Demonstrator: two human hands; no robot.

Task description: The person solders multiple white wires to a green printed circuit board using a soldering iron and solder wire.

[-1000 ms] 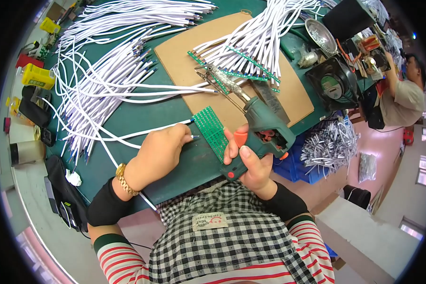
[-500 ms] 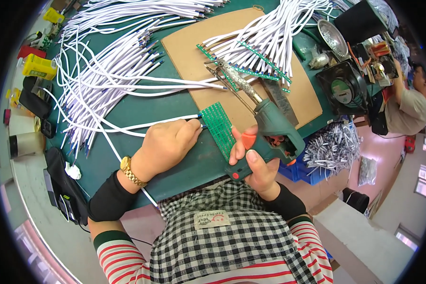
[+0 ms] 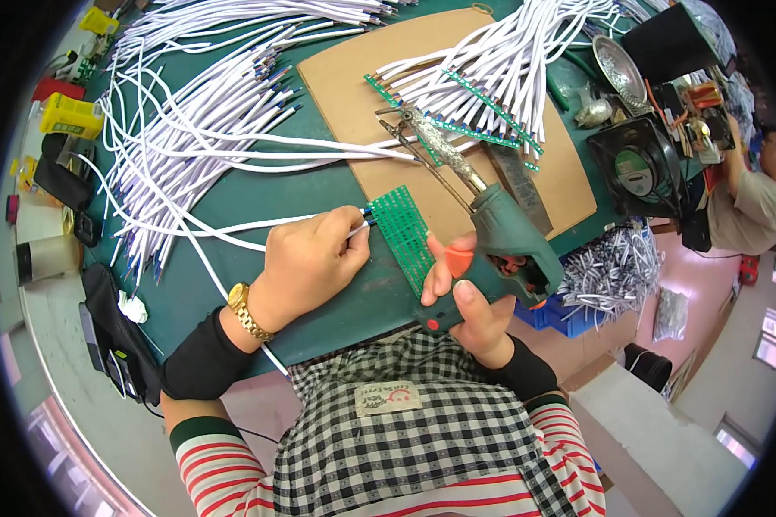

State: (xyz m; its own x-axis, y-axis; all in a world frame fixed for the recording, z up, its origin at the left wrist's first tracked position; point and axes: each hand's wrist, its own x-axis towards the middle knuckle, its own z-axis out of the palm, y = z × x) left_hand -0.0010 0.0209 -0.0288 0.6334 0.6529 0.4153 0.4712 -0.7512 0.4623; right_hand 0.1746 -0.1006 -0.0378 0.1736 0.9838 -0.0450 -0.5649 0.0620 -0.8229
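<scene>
My left hand [image 3: 317, 257] is closed in a pinch on the end of a white cable [image 3: 241, 245]. The cable's thin blue wire end meets the upper left edge of a green circuit board panel [image 3: 403, 237]. Another white cable ends at the same edge, just above. In my right hand [image 3: 483, 323] is a green soldering gun [image 3: 513, 228] with an orange trigger, its fingers wrapped round the handle and the tip pointing up and left, over the cardboard sheet [image 3: 341, 99]. Fingers of this hand lie close to the panel's right edge; I cannot tell if they touch it.
Bundles of white cables [image 3: 203, 142] cover the left of the green table. Cables joined to green board strips [image 3: 496, 108] lie on the cardboard. A metal dish [image 3: 619, 73] and a black fan [image 3: 636, 172] stand at right. Beyond them a co-worker [image 3: 746, 202] sits.
The whole view has shifted slightly. My left hand has edged right with the cable, closer to the panel. The soldering gun stays in my right hand, with little movement.
</scene>
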